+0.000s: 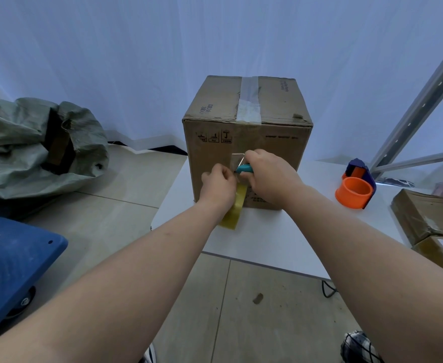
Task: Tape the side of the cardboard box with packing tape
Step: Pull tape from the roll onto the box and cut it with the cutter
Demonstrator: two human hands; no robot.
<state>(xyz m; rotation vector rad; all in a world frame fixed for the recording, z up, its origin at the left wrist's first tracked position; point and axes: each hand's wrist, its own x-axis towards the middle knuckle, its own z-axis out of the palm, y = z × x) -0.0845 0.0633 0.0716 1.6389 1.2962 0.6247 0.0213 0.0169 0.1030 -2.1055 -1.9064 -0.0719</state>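
A brown cardboard box point(267, 150) stands upright on the white table point(267, 239), with clear tape along its top seam. My left hand point(219, 186) pinches a strip of packing tape against the box's near side; a yellowish roll of tape point(234, 209) hangs below that hand. My right hand point(270, 174) is closed around a teal-handled cutter point(244, 168), its tip at the stretched tape just right of my left fingers. The cutter's blade is too small to make out.
An orange and dark blue tape dispenser point(356, 188) sits on the table to the right. Further cardboard boxes point(430, 218) lie at the right edge. A grey-green woven sack point(37, 148) and a blue cart point(13, 265) are on the floor at left.
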